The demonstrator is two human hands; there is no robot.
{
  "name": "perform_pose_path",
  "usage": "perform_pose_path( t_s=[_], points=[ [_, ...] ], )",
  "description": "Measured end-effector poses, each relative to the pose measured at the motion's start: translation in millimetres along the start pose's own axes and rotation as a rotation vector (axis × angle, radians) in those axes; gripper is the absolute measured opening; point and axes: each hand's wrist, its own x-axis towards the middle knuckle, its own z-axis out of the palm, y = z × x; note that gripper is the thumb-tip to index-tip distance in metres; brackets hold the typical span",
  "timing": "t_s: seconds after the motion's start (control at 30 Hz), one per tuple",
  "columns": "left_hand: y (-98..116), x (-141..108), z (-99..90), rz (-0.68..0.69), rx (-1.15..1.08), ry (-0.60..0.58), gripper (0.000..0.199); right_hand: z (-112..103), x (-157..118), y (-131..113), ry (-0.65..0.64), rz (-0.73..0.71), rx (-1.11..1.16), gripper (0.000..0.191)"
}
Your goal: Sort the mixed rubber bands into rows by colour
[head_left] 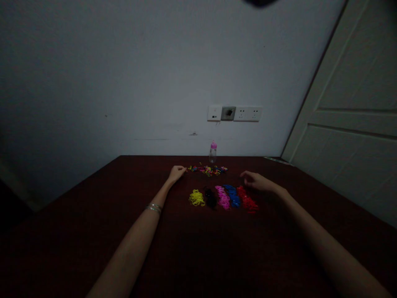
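Note:
At the left end of a row of mixed-colour rubber bands (207, 169), my left hand (177, 172) rests on the table with its fingers pressed together. Whatever may be between its fingertips is too small to make out. My right hand (254, 181) hovers just behind the red rubber bands (247, 199), fingers loosely bent and apart, with nothing visible in them. Sorted heaps lie side by side between my arms: yellow rubber bands (197, 198), black rubber bands (210, 198), pink rubber bands (223, 198) and blue rubber bands (232, 195), with red at the right.
A clear bottle with a pink cap (212, 153) stands behind the mixed bands, near the wall. The dark reddish table (198, 252) meets the wall, which carries a socket strip (235, 113). A flat strip (277, 161) lies at the back right corner, beside a pale door (350, 124).

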Motion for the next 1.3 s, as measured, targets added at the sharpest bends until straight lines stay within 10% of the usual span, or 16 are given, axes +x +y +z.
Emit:
perform_pose_path(
  t_s=[0.3,0.77,1.3],
  points=[
    [3.5,-2.9,0.4,0.002,0.004,0.026,0.031,18.1,-6.8,46.7,0.451,0.113,-0.009,0.021],
    [73.3,-7.7,44.2,0.285,0.393,-0.295,0.020,24.2,-6.5,41.3,0.468,0.132,-0.048,0.021],
    [65.9,-1.8,71.4,0.303,0.495,-0.301,0.010,25.8,-7.1,45.7,0.448,0.126,-0.065,0.021]
  ],
)
